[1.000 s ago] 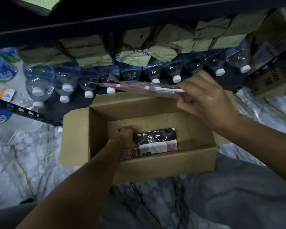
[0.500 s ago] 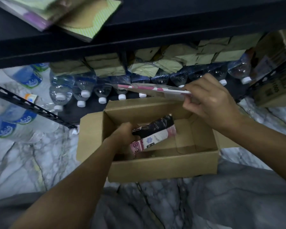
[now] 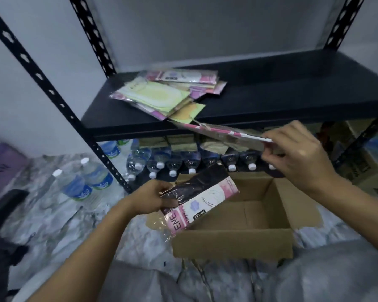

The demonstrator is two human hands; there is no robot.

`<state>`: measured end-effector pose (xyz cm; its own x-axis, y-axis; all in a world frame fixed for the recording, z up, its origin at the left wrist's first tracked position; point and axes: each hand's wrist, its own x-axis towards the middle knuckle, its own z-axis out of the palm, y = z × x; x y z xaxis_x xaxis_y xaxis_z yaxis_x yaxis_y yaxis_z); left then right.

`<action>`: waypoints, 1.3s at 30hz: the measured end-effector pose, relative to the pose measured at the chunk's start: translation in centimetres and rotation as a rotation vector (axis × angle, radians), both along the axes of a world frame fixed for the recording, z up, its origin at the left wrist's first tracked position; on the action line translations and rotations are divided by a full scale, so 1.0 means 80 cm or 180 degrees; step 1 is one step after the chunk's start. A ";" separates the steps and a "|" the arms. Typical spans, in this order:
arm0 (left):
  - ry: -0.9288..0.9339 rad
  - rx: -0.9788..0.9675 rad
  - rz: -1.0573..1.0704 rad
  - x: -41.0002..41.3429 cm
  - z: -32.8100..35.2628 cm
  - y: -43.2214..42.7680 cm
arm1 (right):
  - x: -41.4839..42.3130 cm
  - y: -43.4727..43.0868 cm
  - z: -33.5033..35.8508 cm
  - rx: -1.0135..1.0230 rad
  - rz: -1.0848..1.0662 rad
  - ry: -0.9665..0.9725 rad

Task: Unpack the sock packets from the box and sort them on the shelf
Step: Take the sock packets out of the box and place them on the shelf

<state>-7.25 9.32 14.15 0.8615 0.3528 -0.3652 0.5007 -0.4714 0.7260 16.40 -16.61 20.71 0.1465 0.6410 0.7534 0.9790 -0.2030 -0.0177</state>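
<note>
Up out of the cardboard box point(image 3: 231, 245) comes the black and pink sock packet point(image 3: 203, 201), carried by the left hand point(image 3: 150, 198). One second ago it lies flat on the box bottom. Now it hangs tilted above the left rear part of the box, with its pink end low over the left wall. The view also rises, so the top of the black shelf board point(image 3: 271, 99) is now visible.

In the head view, the left hand curls on the dark end of this packet, thumb on top and fingers below. The right hand point(image 3: 299, 158) is above the rear right corner of the box. It pinches one end of a thin flat packet point(image 3: 225, 132) between the thumb and the curled fingers. This packet is seen almost edge-on and reaches left and up from the hand, toward the front edge of the shelf board. It is blurred, so perhaps its far end touches that edge; I cannot tell.

The box stands open on the marble floor point(image 3: 52, 225), and its bare cardboard bottom shows. Above and behind the box, on the shelf board, lies a loose pile of sock packets point(image 3: 168, 94) in green, yellow and pink. Just behind the box, under the board, a row of water bottles point(image 3: 172, 164) lies with white caps toward the box. More bottles point(image 3: 83, 182) lie on the floor left of the box. Brown cartons point(image 3: 371, 166) stand to the right of the box.
</note>
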 end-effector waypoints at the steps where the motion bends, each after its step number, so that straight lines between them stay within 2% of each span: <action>1: -0.0055 -0.0051 0.0083 -0.012 0.016 -0.002 | -0.004 0.000 0.014 0.0049 0.0011 -0.0062; 8: -0.0676 -0.0057 0.0631 -0.080 0.129 -0.005 | -0.022 0.010 0.100 0.0328 0.0088 -0.0400; 15: -0.1309 0.0135 0.1230 -0.081 0.203 0.008 | -0.012 0.036 0.168 0.0520 -0.0040 -0.0628; 23: -0.1941 -0.0343 0.2282 -0.033 0.199 0.037 | 0.017 0.101 0.187 0.0423 -0.0191 -0.0731; 32: -0.2052 -0.0762 0.3008 0.036 0.169 0.096 | 0.062 0.207 0.154 0.0144 -0.0303 -0.0597; 39: -0.2304 -0.1128 0.3374 0.088 0.153 0.124 | 0.089 0.299 0.117 -0.0546 -0.0307 -0.0589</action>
